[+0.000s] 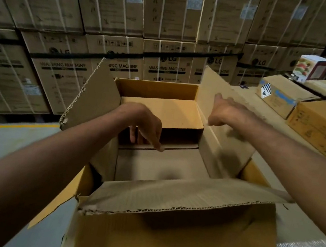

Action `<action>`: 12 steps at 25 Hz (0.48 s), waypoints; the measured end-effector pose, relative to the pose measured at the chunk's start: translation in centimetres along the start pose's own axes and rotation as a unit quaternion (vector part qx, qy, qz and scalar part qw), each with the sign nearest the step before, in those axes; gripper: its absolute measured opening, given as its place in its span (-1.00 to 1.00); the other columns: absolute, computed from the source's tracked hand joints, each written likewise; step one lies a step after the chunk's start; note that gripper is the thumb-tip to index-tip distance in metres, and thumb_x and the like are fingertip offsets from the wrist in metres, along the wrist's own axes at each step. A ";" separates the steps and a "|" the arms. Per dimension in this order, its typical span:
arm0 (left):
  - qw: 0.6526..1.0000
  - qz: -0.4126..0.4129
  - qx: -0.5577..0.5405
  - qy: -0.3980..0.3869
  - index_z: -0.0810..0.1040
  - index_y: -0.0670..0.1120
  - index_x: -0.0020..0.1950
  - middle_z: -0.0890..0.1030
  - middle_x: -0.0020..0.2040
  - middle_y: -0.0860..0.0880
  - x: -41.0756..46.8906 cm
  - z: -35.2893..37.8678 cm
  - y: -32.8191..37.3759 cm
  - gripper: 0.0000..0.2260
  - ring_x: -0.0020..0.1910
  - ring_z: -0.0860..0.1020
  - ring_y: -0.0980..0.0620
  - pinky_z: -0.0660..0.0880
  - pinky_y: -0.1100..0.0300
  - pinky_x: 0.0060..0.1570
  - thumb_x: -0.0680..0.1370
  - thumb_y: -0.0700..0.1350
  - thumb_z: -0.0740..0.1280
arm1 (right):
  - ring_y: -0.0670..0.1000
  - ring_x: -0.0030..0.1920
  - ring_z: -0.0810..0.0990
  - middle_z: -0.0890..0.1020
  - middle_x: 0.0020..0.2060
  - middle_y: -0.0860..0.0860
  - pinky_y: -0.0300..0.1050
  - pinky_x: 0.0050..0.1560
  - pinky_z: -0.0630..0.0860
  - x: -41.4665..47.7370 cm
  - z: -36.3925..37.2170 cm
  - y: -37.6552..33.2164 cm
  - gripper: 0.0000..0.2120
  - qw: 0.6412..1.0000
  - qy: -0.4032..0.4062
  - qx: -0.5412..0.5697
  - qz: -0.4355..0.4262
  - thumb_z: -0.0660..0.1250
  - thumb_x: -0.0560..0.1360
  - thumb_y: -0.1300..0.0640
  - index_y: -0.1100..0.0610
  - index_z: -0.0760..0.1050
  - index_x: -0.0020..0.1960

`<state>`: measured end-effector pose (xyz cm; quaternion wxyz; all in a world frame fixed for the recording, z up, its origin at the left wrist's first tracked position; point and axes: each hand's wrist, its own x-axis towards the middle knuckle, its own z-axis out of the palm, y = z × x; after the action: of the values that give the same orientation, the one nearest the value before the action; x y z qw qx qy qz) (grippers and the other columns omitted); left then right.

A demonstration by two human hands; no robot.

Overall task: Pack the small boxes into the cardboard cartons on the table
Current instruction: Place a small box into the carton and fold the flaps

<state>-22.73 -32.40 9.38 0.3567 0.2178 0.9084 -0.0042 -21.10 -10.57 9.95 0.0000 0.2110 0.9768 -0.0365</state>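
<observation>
1 small box [165, 111] is lying inside the open carton [165, 235], against its far wall. The left hand [144, 121] is reaching down into the carton just in front of this box, fingers pointing downward and holding nothing. I cannot tell if the fingertips are touching the box's near face. The right hand [228, 112] is pressing with straight, spread fingers on the right flap [224, 148], beside the box. 2 other cartons [320, 125] are standing further right.
</observation>
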 end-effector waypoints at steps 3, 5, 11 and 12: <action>0.998 -0.039 -0.049 0.001 0.57 -0.07 0.32 0.64 0.12 -0.03 4.8 -0.9 -2.3 -0.57 0.13 0.64 -0.05 0.65 0.00 0.13 0.57 0.18 0.42 | 0.11 -0.02 0.61 0.57 0.03 0.10 0.03 -0.11 0.63 3.8 1.1 0.1 -0.66 0.995 -0.084 -0.060 -0.004 0.49 0.51 0.08 0.11 0.49 0.22; 0.998 -0.044 -0.045 0.019 0.56 -0.05 0.34 0.63 0.20 -0.05 8.3 -0.7 -3.6 -0.55 0.15 0.61 -0.06 0.63 -0.01 0.15 0.58 0.19 0.41 | 0.11 0.09 0.61 0.59 0.11 0.07 0.09 0.13 0.63 6.4 3.7 -1.0 -0.62 0.970 -0.189 -0.120 -0.099 0.49 0.52 0.02 0.11 0.51 0.27; 0.990 -0.072 0.019 0.122 0.36 -0.13 0.48 0.47 0.45 -0.13 16.2 3.2 -6.5 -0.35 0.38 0.49 -0.15 0.45 -0.04 0.35 0.52 0.16 0.45 | 0.18 0.49 0.39 0.31 0.57 0.09 0.05 0.43 0.40 9.4 14.9 -6.0 -0.17 0.915 -0.231 -0.141 -0.300 0.40 0.57 0.05 0.01 0.00 0.69; 0.983 -0.072 0.028 0.166 0.34 -0.13 0.47 0.47 0.44 -0.13 16.7 3.6 -6.8 -0.38 0.38 0.48 -0.16 0.47 -0.05 0.31 0.54 0.13 0.43 | 0.18 0.47 0.40 0.35 0.54 0.10 0.10 0.41 0.39 9.9 16.1 -6.3 -0.19 0.922 -0.159 -0.144 -0.322 0.39 0.56 0.05 0.02 0.02 0.68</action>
<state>-33.96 -32.63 -5.14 0.1937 0.1598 0.9678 -0.0193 -32.95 -13.38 -5.80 0.1738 -0.1255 0.9740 0.0735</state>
